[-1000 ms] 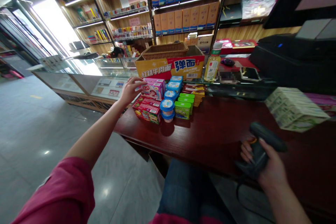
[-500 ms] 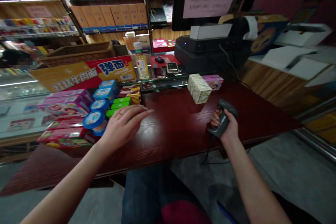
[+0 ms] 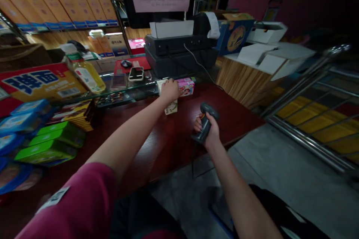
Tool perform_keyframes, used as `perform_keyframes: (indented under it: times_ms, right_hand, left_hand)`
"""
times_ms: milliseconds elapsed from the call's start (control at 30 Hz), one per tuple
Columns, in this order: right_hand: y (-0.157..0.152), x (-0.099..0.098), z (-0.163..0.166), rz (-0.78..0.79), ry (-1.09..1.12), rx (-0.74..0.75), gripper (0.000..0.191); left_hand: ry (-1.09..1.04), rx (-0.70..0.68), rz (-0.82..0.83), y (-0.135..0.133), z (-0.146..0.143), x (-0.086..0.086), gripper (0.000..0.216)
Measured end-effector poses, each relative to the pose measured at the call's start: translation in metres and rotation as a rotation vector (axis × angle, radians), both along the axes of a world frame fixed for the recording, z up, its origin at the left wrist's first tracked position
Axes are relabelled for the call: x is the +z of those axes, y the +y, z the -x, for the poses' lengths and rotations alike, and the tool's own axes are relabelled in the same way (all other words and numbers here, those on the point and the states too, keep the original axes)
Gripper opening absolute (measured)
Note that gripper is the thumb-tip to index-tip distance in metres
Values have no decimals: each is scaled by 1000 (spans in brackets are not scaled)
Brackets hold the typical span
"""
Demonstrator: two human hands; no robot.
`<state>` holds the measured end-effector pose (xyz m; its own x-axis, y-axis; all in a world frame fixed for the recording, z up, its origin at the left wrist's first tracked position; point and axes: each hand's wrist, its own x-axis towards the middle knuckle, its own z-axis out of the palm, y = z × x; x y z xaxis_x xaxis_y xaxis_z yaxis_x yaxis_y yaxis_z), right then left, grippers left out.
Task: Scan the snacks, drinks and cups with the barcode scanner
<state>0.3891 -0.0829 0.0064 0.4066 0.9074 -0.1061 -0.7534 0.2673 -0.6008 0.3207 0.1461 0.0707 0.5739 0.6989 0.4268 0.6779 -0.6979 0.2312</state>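
My left hand reaches across the counter and lies over a row of pale, patterned small packs, its fingers bent around their far part. The hand covers most of the row, and the fingertips are hidden. Right beside it lies a pink and purple box. My right hand is wrapped around the handle of a dark grey barcode scanner, held above the counter near its front edge. The scanner's head points away from me, and its cable hangs down.
On the dark red counter, green boxes, blue-lidded tubs and brown-yellow packs stand at left. Behind are a bottle, a phone and a black cash-register unit. A metal rail stands at right.
My left hand has moved from beside the green boxes, rightward and forward, onto the pale packs. The view has turned right. My right hand still holds the barcode scanner.
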Motion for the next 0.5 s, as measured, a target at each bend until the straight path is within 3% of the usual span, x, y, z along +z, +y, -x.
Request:
perform_keyframes:
  times_ms: [133, 233, 367, 500]
  right_hand:
    - [0, -2, -1, -18, 0, -17, 28]
    - [-1, -1, 0, -10, 12, -22, 27]
    - [-3, -1, 7, -9, 19, -66, 26]
    - [-8, -2, 9, -46, 13, -134, 28]
  left_hand:
    - [-18, -12, -38, 40, -21, -11, 47]
    - [60, -64, -117, 42, -25, -10, 47]
    - [269, -117, -59, 6, -29, 8, 31]
    - [132, -247, -108, -48, -17, 37, 34]
